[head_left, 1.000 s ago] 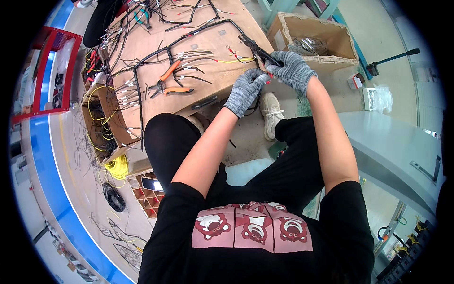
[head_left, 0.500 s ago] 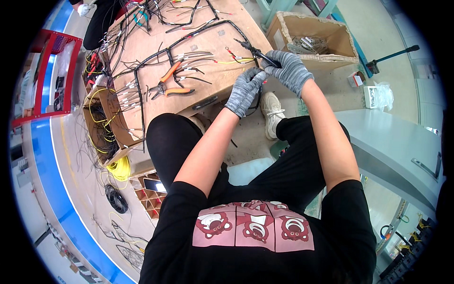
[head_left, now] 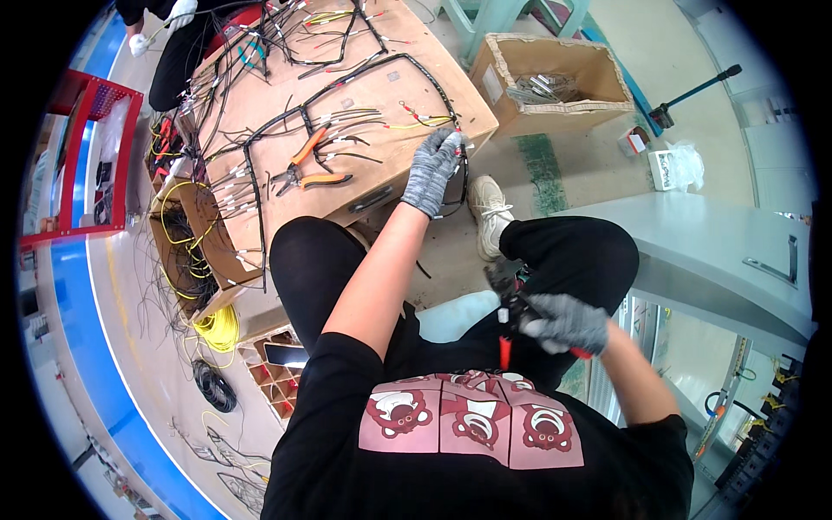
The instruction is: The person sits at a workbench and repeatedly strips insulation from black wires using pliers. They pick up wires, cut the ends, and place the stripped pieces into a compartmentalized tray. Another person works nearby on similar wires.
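Observation:
My left hand (head_left: 432, 175), in a grey knit glove, is closed on the end of a black wire harness (head_left: 362, 74) at the right edge of the wooden tabletop (head_left: 347, 198). Red and white bits show by its fingertips. Over my right thigh, my right hand (head_left: 568, 324), gloved alike, grips a dark hand tool with red handles, seemingly crimping pliers (head_left: 513, 314); motion smears it. Orange-handled pliers (head_left: 305, 170) lie spread on the table, among the harness's branching wires. A yellow wire (head_left: 416, 126) with a red end lies left of my left hand.
A cardboard box (head_left: 555, 108) of metal parts stands beyond the table. A grey surface (head_left: 693, 238) is at my right. Left are a wire-filled box (head_left: 204, 286), a yellow wire coil (head_left: 217, 328) and a red rack (head_left: 74, 225). A co-worker's white-gloved hand (head_left: 181, 14) shows at far left.
My right hand has left the harness at the table edge and come back toward my right thigh, now with the red-handled tool. My left hand stays at the harness end.

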The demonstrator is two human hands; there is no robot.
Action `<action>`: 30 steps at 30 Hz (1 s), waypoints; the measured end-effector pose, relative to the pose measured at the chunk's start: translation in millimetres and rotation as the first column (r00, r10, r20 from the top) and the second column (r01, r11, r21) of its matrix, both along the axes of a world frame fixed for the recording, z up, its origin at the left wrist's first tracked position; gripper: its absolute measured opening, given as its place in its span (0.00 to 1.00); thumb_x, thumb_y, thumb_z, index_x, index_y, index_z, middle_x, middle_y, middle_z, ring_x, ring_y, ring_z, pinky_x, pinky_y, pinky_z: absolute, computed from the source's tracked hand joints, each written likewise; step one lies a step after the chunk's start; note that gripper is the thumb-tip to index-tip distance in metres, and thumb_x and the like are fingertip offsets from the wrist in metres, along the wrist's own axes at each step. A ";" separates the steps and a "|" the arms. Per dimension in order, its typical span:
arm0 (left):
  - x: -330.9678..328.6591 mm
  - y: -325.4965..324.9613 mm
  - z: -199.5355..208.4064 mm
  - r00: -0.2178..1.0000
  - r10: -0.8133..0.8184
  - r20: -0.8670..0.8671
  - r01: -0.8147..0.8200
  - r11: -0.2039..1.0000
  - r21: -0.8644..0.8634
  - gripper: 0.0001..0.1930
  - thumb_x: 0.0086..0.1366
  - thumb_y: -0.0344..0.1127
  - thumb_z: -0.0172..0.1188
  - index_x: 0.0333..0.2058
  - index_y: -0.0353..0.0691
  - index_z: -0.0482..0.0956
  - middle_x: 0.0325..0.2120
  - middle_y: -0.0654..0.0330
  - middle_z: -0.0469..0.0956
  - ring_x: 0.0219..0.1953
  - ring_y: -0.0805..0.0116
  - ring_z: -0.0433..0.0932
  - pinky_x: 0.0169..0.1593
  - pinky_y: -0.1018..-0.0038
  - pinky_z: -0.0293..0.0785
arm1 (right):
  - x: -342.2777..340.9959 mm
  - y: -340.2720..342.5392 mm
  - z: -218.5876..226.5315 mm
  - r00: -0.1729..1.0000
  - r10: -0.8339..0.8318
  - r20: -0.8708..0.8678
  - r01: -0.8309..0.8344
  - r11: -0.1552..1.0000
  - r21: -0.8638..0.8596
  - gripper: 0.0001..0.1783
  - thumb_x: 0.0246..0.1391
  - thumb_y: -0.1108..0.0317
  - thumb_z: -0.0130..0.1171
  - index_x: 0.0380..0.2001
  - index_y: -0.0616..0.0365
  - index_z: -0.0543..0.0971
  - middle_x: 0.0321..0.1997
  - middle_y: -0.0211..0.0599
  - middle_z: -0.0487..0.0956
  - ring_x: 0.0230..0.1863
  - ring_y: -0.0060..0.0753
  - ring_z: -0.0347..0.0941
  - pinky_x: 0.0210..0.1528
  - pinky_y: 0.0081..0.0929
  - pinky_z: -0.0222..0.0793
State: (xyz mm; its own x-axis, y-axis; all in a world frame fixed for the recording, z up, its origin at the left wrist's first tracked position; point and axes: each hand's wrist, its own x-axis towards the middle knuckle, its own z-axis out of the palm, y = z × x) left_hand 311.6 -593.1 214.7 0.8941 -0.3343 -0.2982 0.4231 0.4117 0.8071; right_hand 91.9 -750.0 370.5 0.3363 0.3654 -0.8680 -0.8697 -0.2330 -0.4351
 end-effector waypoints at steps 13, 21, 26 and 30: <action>-1.7 8.5 -10.9 0.998 0.005 0.057 -0.006 1.000 0.011 0.06 0.62 0.38 0.52 0.33 0.45 0.74 0.22 0.71 0.69 0.21 0.84 0.64 0.23 0.87 0.60 | -18.6 7.9 -38.8 0.910 -0.172 0.378 0.093 0.971 0.219 0.36 0.38 0.74 0.60 0.54 0.57 0.59 0.38 0.32 0.70 0.39 0.22 0.66 0.43 0.24 0.65; -4.6 7.5 -3.5 0.995 -0.070 0.066 0.062 0.992 0.107 0.06 0.62 0.37 0.51 0.32 0.42 0.73 0.20 0.71 0.67 0.20 0.84 0.62 0.21 0.86 0.60 | 144.4 -32.8 -45.7 0.404 0.824 0.397 0.106 0.389 -0.915 0.38 0.35 0.73 0.54 0.55 0.67 0.57 0.54 0.60 0.60 0.57 0.56 0.55 0.61 0.35 0.51; 0.9 7.8 -23.8 0.990 -0.085 0.116 0.071 0.991 0.117 0.07 0.61 0.40 0.55 0.34 0.44 0.75 0.24 0.73 0.72 0.23 0.86 0.64 0.24 0.88 0.61 | 160.7 -30.3 -51.2 0.321 0.889 0.328 0.035 0.335 -0.942 0.40 0.39 0.69 0.56 0.57 0.67 0.55 0.56 0.57 0.60 0.59 0.52 0.54 0.62 0.36 0.47; 1.2 6.0 -21.3 0.980 -0.095 0.176 0.075 0.990 0.118 0.08 0.61 0.40 0.55 0.35 0.44 0.74 0.24 0.73 0.71 0.23 0.86 0.63 0.24 0.88 0.60 | 168.4 -31.7 -52.5 0.290 0.909 0.300 0.005 0.312 -0.950 0.40 0.40 0.69 0.56 0.58 0.66 0.53 0.57 0.56 0.59 0.60 0.51 0.53 0.63 0.36 0.47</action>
